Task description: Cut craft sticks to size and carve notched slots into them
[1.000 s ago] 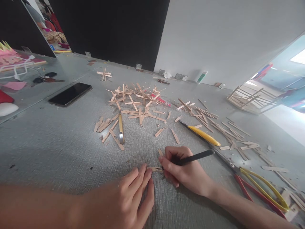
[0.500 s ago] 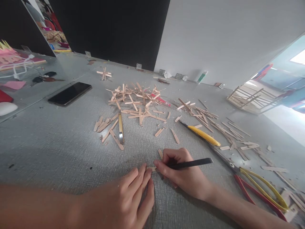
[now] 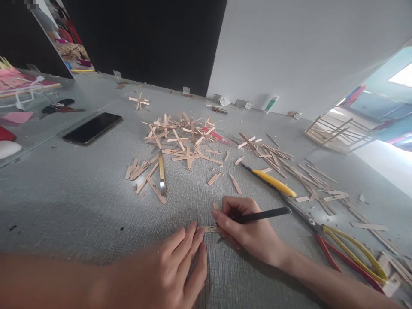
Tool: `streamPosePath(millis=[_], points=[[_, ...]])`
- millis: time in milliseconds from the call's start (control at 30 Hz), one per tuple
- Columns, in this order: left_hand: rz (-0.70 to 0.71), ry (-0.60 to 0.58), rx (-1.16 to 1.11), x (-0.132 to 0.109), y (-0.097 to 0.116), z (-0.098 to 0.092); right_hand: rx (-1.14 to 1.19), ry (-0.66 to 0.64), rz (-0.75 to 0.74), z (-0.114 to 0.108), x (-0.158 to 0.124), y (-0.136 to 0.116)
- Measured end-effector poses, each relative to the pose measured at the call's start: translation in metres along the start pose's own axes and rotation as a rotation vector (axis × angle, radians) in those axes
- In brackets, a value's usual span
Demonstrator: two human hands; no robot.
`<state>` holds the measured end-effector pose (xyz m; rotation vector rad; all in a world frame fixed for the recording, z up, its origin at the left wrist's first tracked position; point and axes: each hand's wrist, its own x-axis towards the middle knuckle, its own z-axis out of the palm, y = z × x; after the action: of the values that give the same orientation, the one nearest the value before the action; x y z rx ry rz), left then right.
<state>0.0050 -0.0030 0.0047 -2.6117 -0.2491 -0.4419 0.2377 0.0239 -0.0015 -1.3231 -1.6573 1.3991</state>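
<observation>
Grey textured tabletop [image 3: 96, 189] spreads before us. Nearer us than the yellow ribbed-handled cutter [image 3: 277, 183], and left of it, lies a pale flat wooden stick [image 3: 210, 229] bearing dark marks. Our left hand [image 3: 180, 259], loosely curled without grasping, presses its end; our right hand [image 3: 244, 227] pinches a slim black pen-like tool [image 3: 265, 214]. We seem mid-marking; another stroke would need the stick steady.

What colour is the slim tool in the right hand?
The slim tool is black; see the head view.
</observation>
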Motion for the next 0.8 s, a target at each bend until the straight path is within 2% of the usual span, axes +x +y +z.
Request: streamPosePath(millis=[500, 667, 800], points=[[-0.023, 0.003, -0.024, -0.005, 0.003, 0.001, -0.101, 0.054, -0.107, -0.005, -0.004, 0.004], [-0.185, 0.082, -0.134, 0.001, 0.0, 0.004, -0.137, 0.102, -0.133, -0.007, -0.01, 0.003], [-0.293, 0.161, -0.228, 0.012, -0.003, 0.009, -0.272, 0.115, -0.329, -0.005, -0.017, 0.002]])
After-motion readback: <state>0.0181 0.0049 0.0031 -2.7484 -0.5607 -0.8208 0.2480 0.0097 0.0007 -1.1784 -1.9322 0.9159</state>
